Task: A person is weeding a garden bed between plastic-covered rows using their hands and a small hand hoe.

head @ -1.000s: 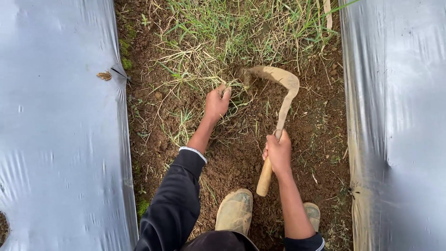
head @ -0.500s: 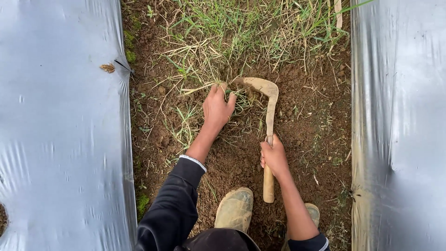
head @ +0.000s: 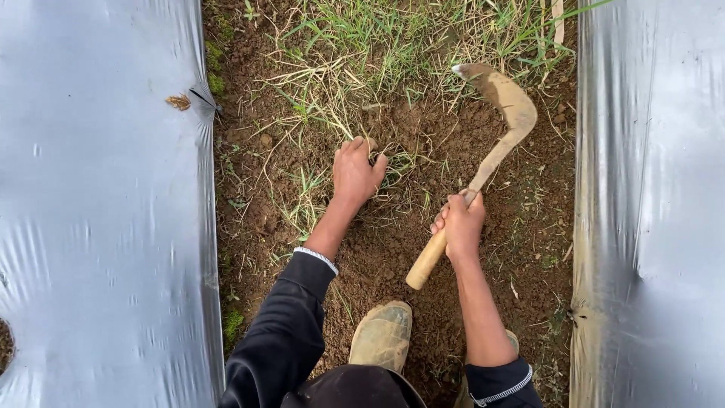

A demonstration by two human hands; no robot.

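So I read this as weeding partway through. Near the boots [head: 381,335], the strip of soil [head: 393,257] between the two sheets of silver plastic mulch [head: 98,227] is mostly bare brown earth, while the far part carries a thick patch of green and dry grass [head: 362,53], so the cleared ground ends about where the hands are and the larger share lies farther off.

My left hand [head: 355,172] is down on the soil with its fingers curled into a small tuft of grass [head: 393,162] at the edge of that patch; the grip looks closed on the blades, though I cannot see the fingertips themselves. My right hand [head: 459,225] is clamped on the wooden handle of the sickle [head: 498,113], just above the handle's near end. The curved, mud-caked blade is lifted clear and stands to the far right, its tip pointing left over the grass, apart from the tuft.

Against the frame half a second back, the blade has swung out to the right and away from the left hand (it lay close beside those fingers then), the handle now tilts more steeply, and the left hand sits a little nearer me.
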